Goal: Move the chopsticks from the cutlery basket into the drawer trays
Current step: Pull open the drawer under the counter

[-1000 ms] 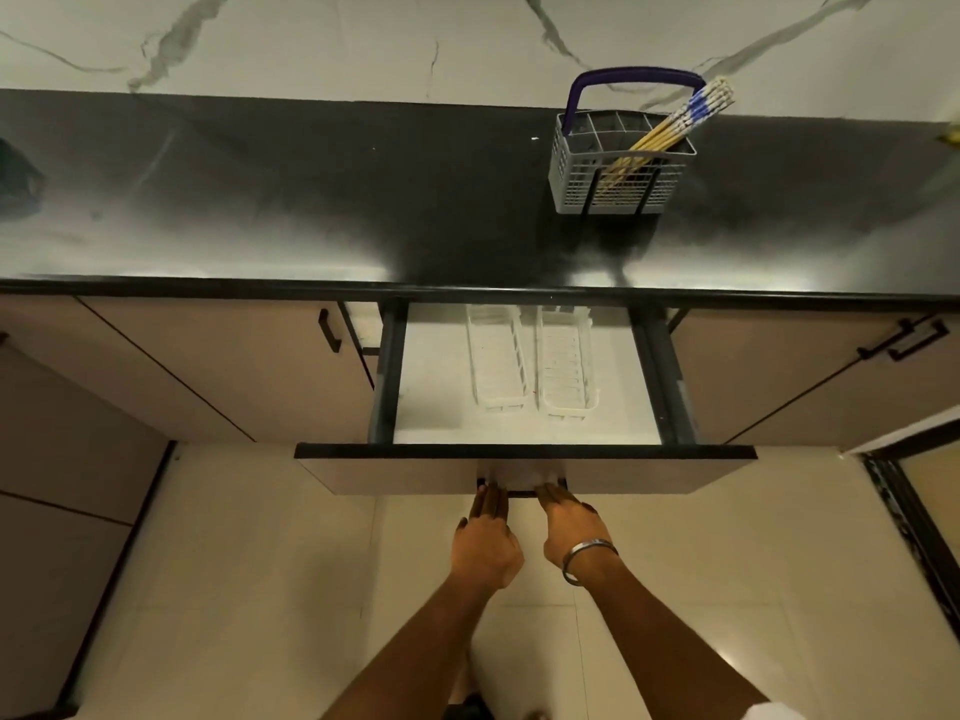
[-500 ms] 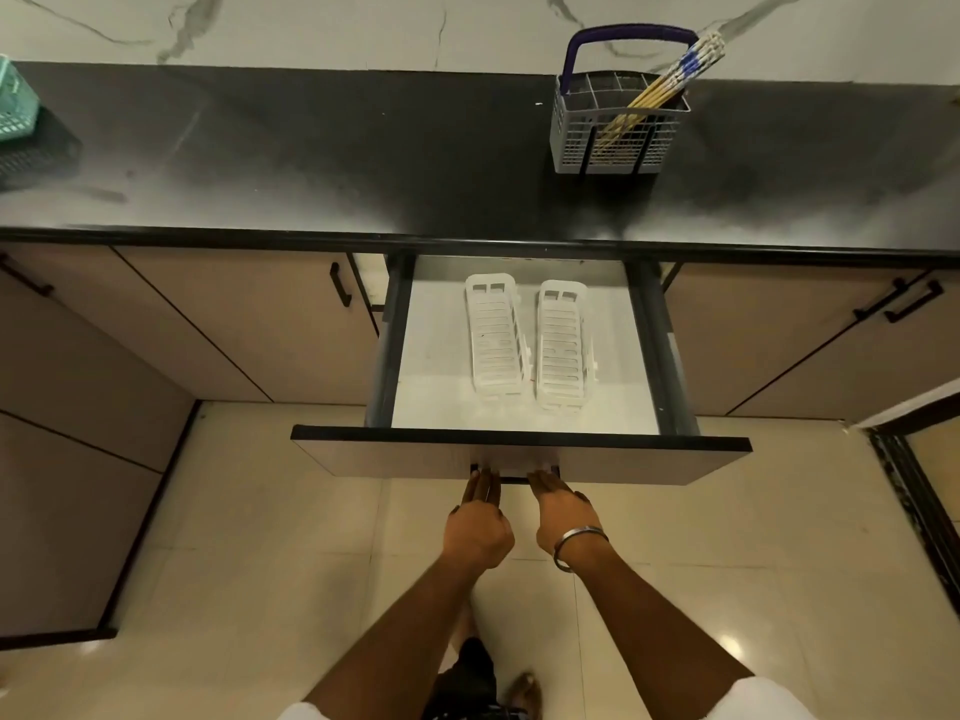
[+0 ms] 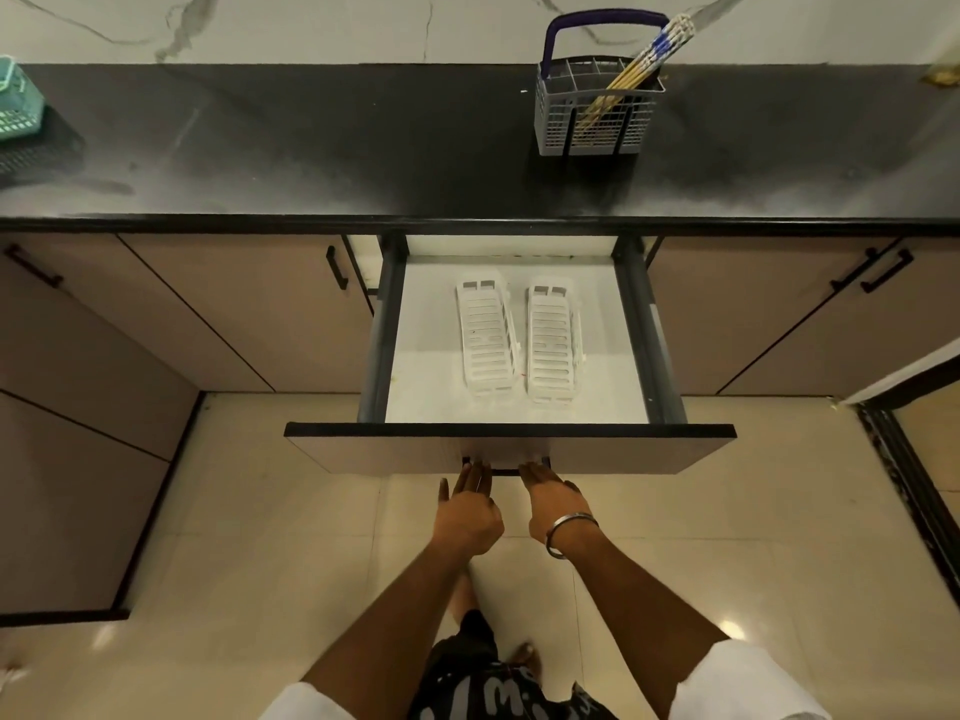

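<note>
A grey cutlery basket (image 3: 592, 122) with a blue handle stands on the black counter at the back right. A bundle of yellow chopsticks (image 3: 639, 70) with blue-and-white tops leans in it. Below the counter the drawer (image 3: 363, 449) is pulled far out. Two white slotted trays (image 3: 488, 340) (image 3: 553, 345) lie side by side on its white floor, both empty. My left hand (image 3: 467, 517) and my right hand (image 3: 556, 506) reach side by side to the black drawer handle (image 3: 505, 471), fingertips hooked on it.
A teal basket (image 3: 15, 106) sits on a dark mesh tray (image 3: 41, 153) at the counter's far left. Closed cabinet doors with black handles flank the drawer. Beige tiled floor lies below, and my feet stand right under the drawer front.
The drawer has slid out toward me with both hands on its handle. Both trays now show in full. The view has shifted, bringing the teal basket into sight.
</note>
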